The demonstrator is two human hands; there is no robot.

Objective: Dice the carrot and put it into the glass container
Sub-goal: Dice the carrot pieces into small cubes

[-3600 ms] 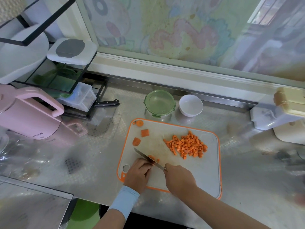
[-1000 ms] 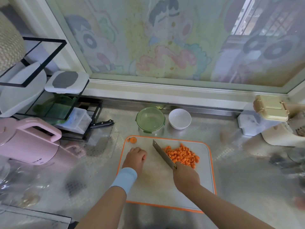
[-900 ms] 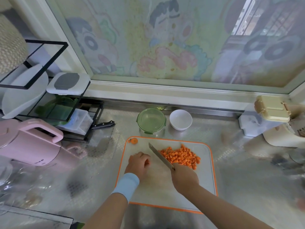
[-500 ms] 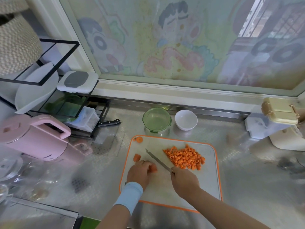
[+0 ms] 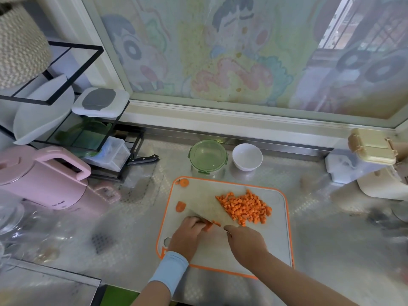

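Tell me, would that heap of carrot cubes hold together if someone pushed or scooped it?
The heap of carrot cubes would probably scatter: it is many small loose pieces. The cubes look flat-sided, so they should slide rather than roll on the smooth cutting board. Each looks light and firm, likely easy to sweep along.

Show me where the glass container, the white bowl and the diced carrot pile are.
glass container [image 5: 207,156]: head view, middle of its green top.
white bowl [image 5: 247,157]: head view, bare inside bottom.
diced carrot pile [image 5: 245,208]: head view, middle of the heap.
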